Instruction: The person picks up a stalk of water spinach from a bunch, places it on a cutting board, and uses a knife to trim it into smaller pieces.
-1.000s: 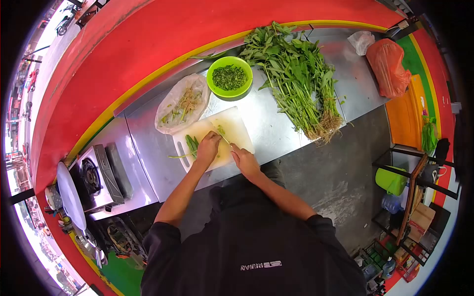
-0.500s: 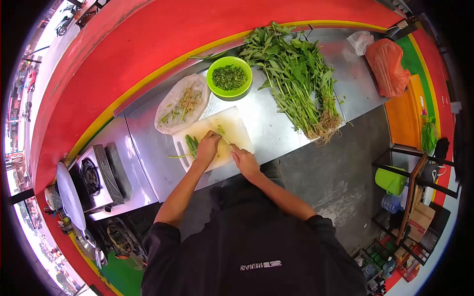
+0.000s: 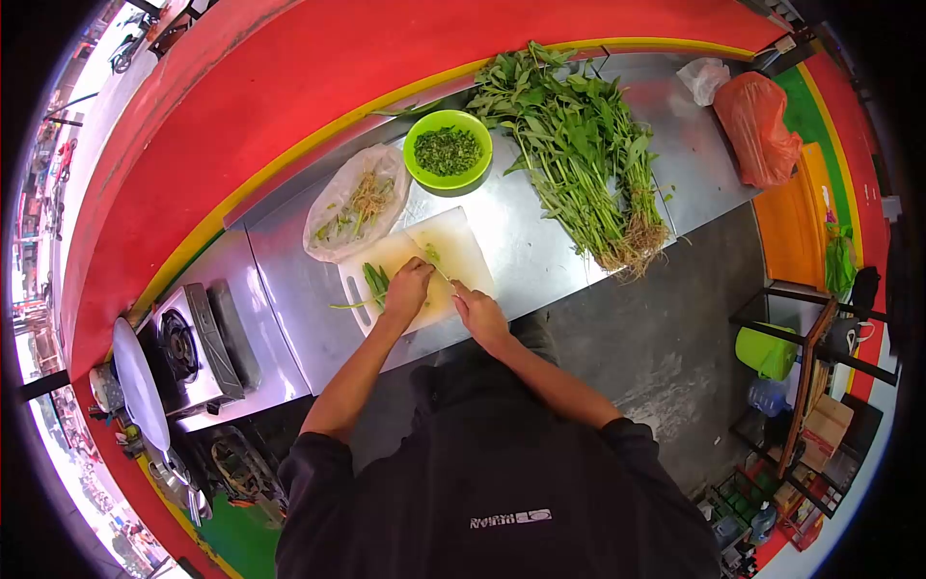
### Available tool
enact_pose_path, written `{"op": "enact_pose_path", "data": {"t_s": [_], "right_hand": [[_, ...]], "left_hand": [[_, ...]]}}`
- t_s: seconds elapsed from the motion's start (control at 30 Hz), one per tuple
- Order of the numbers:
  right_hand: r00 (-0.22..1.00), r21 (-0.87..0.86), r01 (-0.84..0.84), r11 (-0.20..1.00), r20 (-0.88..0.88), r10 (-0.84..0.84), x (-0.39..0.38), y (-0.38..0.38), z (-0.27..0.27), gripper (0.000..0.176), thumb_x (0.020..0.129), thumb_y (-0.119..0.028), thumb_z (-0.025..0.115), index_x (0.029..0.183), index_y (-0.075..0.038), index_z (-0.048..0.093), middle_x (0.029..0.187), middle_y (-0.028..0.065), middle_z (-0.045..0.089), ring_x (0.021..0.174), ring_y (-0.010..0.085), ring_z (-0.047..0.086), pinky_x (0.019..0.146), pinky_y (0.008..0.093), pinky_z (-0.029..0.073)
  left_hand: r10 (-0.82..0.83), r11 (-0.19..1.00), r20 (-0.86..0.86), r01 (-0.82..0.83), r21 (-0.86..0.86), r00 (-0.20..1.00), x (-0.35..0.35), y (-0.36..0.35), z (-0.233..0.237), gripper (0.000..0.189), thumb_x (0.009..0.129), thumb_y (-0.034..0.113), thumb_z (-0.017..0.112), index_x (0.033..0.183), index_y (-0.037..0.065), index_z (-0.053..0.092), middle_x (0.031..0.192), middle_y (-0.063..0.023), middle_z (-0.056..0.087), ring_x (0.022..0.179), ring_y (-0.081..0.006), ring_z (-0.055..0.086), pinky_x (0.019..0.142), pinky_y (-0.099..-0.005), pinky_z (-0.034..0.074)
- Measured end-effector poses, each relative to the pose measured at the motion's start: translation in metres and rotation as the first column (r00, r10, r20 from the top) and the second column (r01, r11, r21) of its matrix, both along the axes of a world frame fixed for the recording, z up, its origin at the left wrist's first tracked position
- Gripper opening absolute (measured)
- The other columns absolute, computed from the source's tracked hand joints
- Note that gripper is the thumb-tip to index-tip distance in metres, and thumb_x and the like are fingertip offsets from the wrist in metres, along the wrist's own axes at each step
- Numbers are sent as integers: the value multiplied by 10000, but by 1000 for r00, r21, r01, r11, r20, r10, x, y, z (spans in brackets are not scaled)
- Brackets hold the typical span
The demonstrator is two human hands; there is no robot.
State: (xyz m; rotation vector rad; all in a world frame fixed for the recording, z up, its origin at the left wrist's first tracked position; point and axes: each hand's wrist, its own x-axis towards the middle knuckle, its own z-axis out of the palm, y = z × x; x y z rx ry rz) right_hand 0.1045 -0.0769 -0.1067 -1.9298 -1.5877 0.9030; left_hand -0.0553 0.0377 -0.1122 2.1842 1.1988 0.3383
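My left hand (image 3: 411, 288) is closed over the white cutting board (image 3: 471, 253), its fingers round green stalks (image 3: 376, 281) whose ends stick out to its left. My right hand (image 3: 475, 310) is closed on the handle of a knife (image 3: 443, 275), whose thin blade points up and left, beside my left fingertips. Small cut green pieces (image 3: 431, 254) lie on the board just beyond the blade. Above the board stands a lime green bowl (image 3: 415, 166) of chopped greens. A clear plastic bag (image 3: 324, 214) with roots and scraps lies at the board's upper left.
Leafy greens with roots (image 3: 588, 154) lie at the back right of the metal counter (image 3: 289, 289). Farther right is a red plastic bag (image 3: 755, 130). A gas stove (image 3: 198, 349) stands at the left. A shelf (image 3: 808, 386) with containers is at the lower right.
Both hands stay in nearly the same places, with the knife still beside my left fingertips. The view has shifted very slightly.
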Motion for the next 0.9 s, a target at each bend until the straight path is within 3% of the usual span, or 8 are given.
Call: {"op": "enact_pose_path", "data": {"t_s": [0.13,0.2,0.5,0.6,0.9], "right_hand": [[998,30,32,999,-51,-30,-3,-5,-7,350,979,-215,574,1272,-27,602,798,256,657,739,418,657,677,509,519],[998,146,36,989,-61,-27,-1,-11,-14,356,988,-263,561,1304,-99,568,798,232,657,700,415,666,619,506,538],[998,95,-5,995,56,0,2,-1,-13,353,987,-267,565,1299,-102,574,782,224,655,700,405,667,625,488,543],[997,84,39,996,-73,-33,1,-2,0,328,965,-198,596,1241,-20,615,788,255,655,730,416,658,672,492,524],[999,34,21,999,-36,-20,2,-2,-6,345,965,-196,594,1274,-43,598,817,263,658,745,433,654,676,509,519]], "left_hand": [[32,999,34,-32,4,999,-1,0,-2,164,907,78,599,1003,18,718,975,-153,660,891,-362,662,783,-441,537],[50,998,44,-51,23,998,1,1,-4,156,906,82,603,992,18,717,970,-148,659,885,-358,663,781,-445,537],[33,999,-57,-34,-16,998,3,-1,8,153,906,102,617,996,56,732,970,-127,670,874,-345,672,765,-440,545],[55,998,-13,-54,29,998,0,-1,3,161,911,112,614,1001,57,735,992,-120,676,888,-337,676,771,-435,546],[20,1000,-31,-20,-12,999,2,0,5,157,916,111,613,993,53,736,992,-128,676,879,-341,677,770,-438,551]]}}
